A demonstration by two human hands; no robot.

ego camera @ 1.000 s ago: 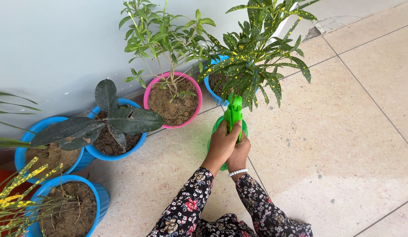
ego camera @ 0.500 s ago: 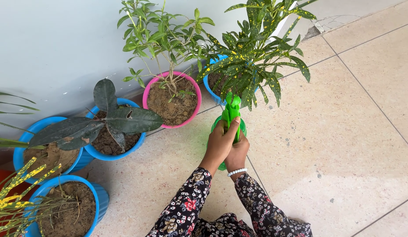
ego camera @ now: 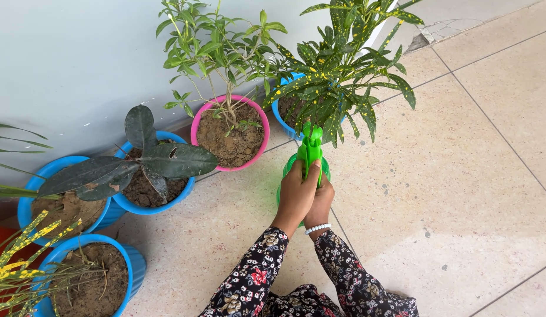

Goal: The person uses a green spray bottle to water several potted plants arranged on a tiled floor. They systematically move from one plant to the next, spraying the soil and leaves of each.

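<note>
1. A green spray bottle [ego camera: 310, 154] is held upright over the tiled floor [ego camera: 461, 176], just in front of a row of potted plants set against a pale wall [ego camera: 67, 53].
2. The left hand [ego camera: 295, 195] is wrapped around the bottle from the left, its grip closed on the bottle with the thumb laid up along the spray head.
3. The right hand [ego camera: 321, 202] is pressed against the bottle from the right and partly hidden behind the left hand; its grip is closed on the same bottle. A white bead bracelet [ego camera: 317, 229] is worn on that wrist.
4. Both arms are covered by dark floral sleeves [ego camera: 255, 282].
5. The nozzle is pointed toward a yellow-speckled plant [ego camera: 343, 70], which is rooted in a blue pot [ego camera: 280, 116] just beyond the bottle.
6. A pink pot [ego camera: 230, 134] with a thin-stemmed leafy shrub is seen just left of that one.
7. Further left, a blue pot with broad dark leaves [ego camera: 152, 170] is placed, and two more blue pots [ego camera: 79, 235] are seen near the left edge.
</note>
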